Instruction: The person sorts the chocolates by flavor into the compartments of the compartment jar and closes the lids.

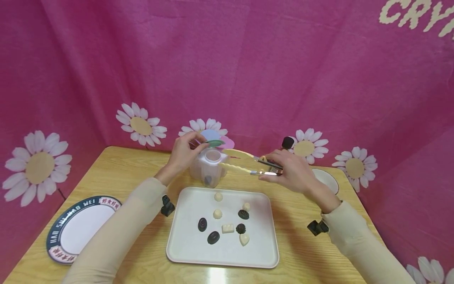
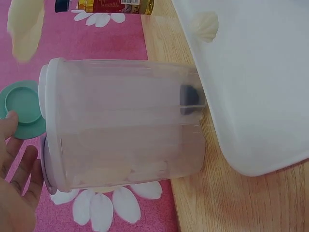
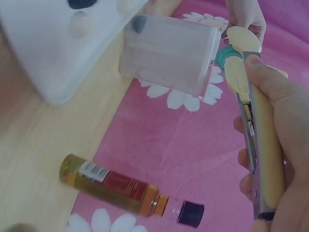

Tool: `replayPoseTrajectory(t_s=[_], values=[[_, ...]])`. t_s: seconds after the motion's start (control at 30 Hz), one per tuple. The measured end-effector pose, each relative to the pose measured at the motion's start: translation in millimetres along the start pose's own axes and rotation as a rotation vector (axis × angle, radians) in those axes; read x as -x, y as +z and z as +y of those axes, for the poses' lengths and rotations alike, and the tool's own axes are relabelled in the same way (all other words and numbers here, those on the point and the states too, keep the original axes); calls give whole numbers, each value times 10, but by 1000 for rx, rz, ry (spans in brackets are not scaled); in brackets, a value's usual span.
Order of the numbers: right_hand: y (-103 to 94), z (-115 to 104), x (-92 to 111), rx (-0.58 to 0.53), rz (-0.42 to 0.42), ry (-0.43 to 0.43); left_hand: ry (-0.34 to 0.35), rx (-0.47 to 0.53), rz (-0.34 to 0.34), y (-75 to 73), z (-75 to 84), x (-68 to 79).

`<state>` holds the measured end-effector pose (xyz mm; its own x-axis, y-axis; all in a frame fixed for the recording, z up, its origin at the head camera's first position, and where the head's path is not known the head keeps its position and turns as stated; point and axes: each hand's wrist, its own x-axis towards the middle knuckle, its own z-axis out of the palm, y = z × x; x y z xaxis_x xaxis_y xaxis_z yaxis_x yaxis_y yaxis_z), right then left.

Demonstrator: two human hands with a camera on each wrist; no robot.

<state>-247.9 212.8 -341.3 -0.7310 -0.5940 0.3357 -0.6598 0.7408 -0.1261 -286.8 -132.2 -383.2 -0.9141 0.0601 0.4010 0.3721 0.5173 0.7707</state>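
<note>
My left hand [image 1: 186, 152] pinches the raised green lid [image 2: 30, 126] at the mouth of a clear plastic container [image 2: 120, 87]. One dark chocolate [image 2: 189, 100] lies at the bottom of that container. Tongs [image 3: 264, 145] with cream-coloured tips are gripped in my right hand [image 1: 292, 171]. Their tips stand apart beside the container's opening, with nothing between them. In front, a white tray [image 1: 188, 250] carries several loose chocolates: dark ovals such as this chocolate [image 1: 213, 237], a white bar [image 1: 227, 228] and a white heart [image 1: 244, 239] among them.
A dark-rimmed plate [image 1: 56, 227] lies at the table's left. Behind my right hand stands a bottle [image 3: 120, 186] with a black cap. A white round dish [image 1: 328, 180] sits partly behind my right forearm. Pink cloth [image 1: 227, 71] with daisies hangs along the table's back and sides.
</note>
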Motion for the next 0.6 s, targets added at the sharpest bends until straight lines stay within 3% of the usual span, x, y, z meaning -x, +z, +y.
replayPoseTrajectory(t_s=[0.3,0.6], values=[[-40,10,609,80,-42,1,-12,10,-7,2,1,23],[152,34,1238,114,-93,65,-26,1,-10,9,11,23]])
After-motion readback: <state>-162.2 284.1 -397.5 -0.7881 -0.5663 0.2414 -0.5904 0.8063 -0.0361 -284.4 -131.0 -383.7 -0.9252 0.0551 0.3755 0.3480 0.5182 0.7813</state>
